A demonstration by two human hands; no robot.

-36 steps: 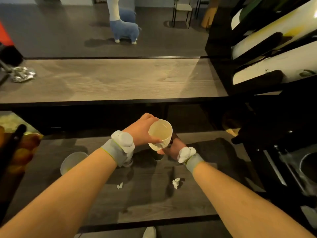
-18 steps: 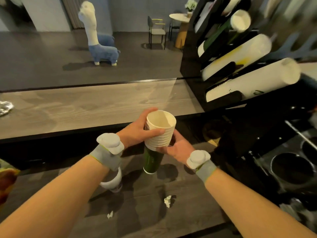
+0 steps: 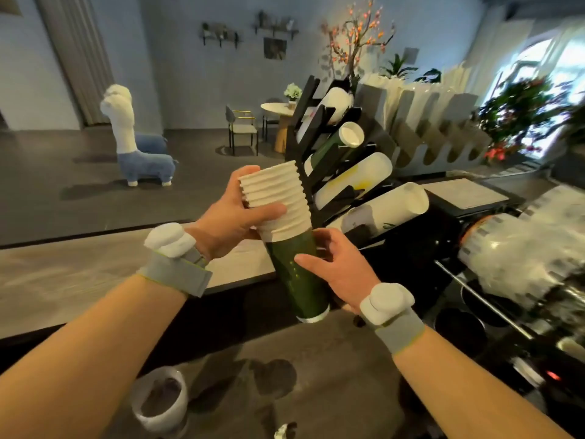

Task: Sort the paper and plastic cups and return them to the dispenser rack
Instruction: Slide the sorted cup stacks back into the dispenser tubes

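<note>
both hands on a tilted stack of paper cups [image 3: 286, 239], white ribbed rims above, dark green body below, left hand [image 3: 234, 217] wrapping the rims, right hand [image 3: 335, 267] cradling the green, just before the dispenser rack [image 3: 319, 147].

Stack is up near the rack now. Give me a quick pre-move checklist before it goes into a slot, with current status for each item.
1. Left hand gripping the stack's white rims: ok.
2. Right hand supporting the green cup body: ok.
3. Cup stack nested as one column: ok.
4. Stack lined up with a rack slot: not ok, tilted off the rack's angle.
5. Free slot for green cups: cannot tell.
6. Loose cup on counter sorted: not ok.
</note>
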